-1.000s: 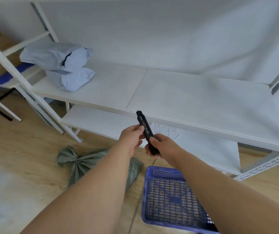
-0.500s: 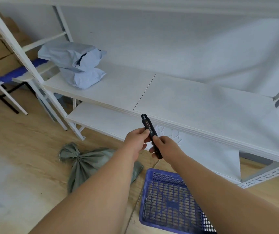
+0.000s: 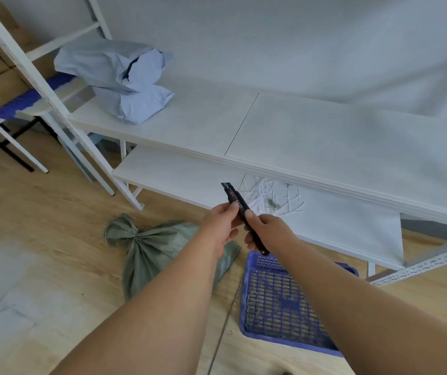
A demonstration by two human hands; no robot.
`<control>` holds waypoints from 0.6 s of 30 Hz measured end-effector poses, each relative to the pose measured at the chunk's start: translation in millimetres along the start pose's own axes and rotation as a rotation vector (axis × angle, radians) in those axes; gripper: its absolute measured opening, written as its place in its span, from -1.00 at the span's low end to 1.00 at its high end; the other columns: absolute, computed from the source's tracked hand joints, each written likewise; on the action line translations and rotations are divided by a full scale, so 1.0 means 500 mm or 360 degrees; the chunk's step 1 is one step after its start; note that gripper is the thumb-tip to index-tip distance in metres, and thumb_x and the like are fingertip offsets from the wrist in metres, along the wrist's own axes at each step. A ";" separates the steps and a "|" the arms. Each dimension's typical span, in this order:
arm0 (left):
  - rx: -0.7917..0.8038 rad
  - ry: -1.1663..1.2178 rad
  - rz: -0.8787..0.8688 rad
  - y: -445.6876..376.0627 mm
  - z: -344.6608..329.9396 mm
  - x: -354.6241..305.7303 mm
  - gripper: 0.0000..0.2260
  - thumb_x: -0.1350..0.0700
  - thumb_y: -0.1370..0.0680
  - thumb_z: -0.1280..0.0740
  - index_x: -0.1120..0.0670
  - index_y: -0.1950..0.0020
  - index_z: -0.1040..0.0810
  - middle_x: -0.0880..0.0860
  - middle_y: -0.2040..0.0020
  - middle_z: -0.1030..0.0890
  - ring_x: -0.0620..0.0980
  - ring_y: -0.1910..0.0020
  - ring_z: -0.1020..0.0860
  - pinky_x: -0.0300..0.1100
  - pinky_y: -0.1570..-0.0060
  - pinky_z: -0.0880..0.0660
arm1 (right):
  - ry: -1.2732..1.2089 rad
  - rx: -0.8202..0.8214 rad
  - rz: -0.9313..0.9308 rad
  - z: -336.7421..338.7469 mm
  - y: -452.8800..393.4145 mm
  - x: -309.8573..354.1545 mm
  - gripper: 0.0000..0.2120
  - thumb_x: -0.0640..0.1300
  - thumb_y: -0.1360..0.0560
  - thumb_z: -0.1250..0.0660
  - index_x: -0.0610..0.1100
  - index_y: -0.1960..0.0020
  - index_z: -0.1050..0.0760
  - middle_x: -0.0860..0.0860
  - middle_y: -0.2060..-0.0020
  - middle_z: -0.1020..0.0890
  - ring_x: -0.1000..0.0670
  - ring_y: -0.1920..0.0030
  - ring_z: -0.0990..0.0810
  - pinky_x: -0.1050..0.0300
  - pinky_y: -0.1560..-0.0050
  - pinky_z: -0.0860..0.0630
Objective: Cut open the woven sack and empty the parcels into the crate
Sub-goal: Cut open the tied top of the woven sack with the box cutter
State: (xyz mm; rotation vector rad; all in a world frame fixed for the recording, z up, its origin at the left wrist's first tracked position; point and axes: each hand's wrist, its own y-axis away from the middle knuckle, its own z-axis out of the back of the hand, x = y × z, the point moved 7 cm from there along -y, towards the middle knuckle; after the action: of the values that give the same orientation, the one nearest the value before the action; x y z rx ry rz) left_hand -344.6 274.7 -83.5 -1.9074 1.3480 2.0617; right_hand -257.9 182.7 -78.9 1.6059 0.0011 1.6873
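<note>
I'm seeing both hands gripping a slim black utility knife (image 3: 237, 205): right hand (image 3: 269, 232) curling round its handle, left hand (image 3: 221, 226) pinching its middle. My forearms are partly hiding the tied grey-green woven sack (image 3: 152, 249) and blue perforated plastic crate (image 3: 279, 299) on the wooden floor (image 3: 41, 234). Two pale blue parcels (image 3: 121, 79), probably poly mailers, are lying on the white shelf (image 3: 311, 136).

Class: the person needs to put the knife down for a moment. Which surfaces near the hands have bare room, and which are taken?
Bare: the upper shelf right of the pale parcels, and the lower shelf left of its scratched patch. Floor left of the green sack is also free. Crowded: the upper shelf's left end, and the floor below the hands, with sack and blue crate.
</note>
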 end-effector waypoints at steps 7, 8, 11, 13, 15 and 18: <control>0.0190 -0.0173 0.0047 -0.064 0.144 0.009 -0.91 0.06 -0.59 -0.29 0.01 -0.04 -0.58 -0.02 0.06 -0.64 -0.07 -0.04 -0.59 -0.14 0.01 -0.42 | 0.0003 -0.0055 -0.0012 -0.142 -0.040 0.004 -0.66 0.05 -0.63 -0.13 -0.16 0.02 -0.55 -0.03 0.37 -0.58 0.02 0.41 -0.51 0.13 0.28 -0.46; 0.0196 -0.0181 0.0057 -0.072 0.168 0.014 -0.91 0.06 -0.59 -0.29 0.00 -0.03 -0.58 -0.02 0.06 -0.64 -0.07 -0.03 -0.59 -0.14 -0.01 -0.42 | 0.0012 -0.0078 -0.0030 -0.168 -0.050 -0.003 -0.65 0.07 -0.63 -0.12 -0.16 0.03 -0.55 -0.01 0.39 -0.58 0.04 0.44 -0.50 0.19 0.35 -0.43; 0.0236 -0.0165 0.0063 -0.102 0.230 0.041 -0.90 0.08 -0.60 -0.29 -0.01 0.03 -0.60 -0.07 0.13 -0.66 -0.12 0.09 -0.62 -0.16 0.03 -0.44 | -0.0044 -0.0096 -0.0088 -0.243 -0.087 -0.032 -0.70 0.08 -0.62 -0.14 -0.08 0.05 -0.53 0.01 0.35 -0.62 0.11 0.46 -0.54 0.34 0.51 -0.37; 0.0249 -0.0179 0.0091 -0.122 0.263 0.070 -0.90 0.09 -0.60 -0.28 -0.01 0.01 -0.60 -0.07 0.12 -0.67 -0.15 0.12 -0.63 -0.18 0.09 -0.45 | -0.0109 -0.0010 -0.0137 -0.287 -0.110 -0.059 -0.75 0.06 -0.62 -0.15 -0.05 0.02 -0.51 -0.03 0.25 -0.66 0.08 0.35 -0.61 0.29 0.39 -0.46; 0.0248 -0.0215 0.0157 -0.146 0.288 0.114 -0.90 0.08 -0.60 -0.28 0.00 -0.02 -0.59 -0.06 0.07 -0.67 -0.14 0.07 -0.63 -0.16 0.05 -0.44 | -0.0165 0.0026 -0.0172 -0.311 -0.131 -0.098 -0.77 0.00 -0.63 -0.16 -0.12 0.00 -0.51 -0.08 0.24 -0.66 0.00 0.30 -0.61 0.12 0.20 -0.55; 0.0210 -0.0235 0.0240 -0.176 0.315 0.185 -0.90 0.06 -0.60 -0.29 0.00 -0.02 -0.59 -0.06 0.09 -0.68 -0.15 0.01 -0.63 -0.14 -0.06 -0.47 | -0.0043 0.0026 -0.0204 -0.327 -0.164 -0.165 -0.73 0.01 -0.63 -0.16 -0.16 0.01 -0.51 -0.03 0.35 -0.60 0.03 0.40 -0.54 0.12 0.22 -0.51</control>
State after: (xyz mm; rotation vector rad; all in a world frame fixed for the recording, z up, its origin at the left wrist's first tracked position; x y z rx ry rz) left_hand -445.5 375.1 -228.3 -1.6144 1.5914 2.0711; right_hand -362.0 277.5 -221.8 1.6062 0.1023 1.5712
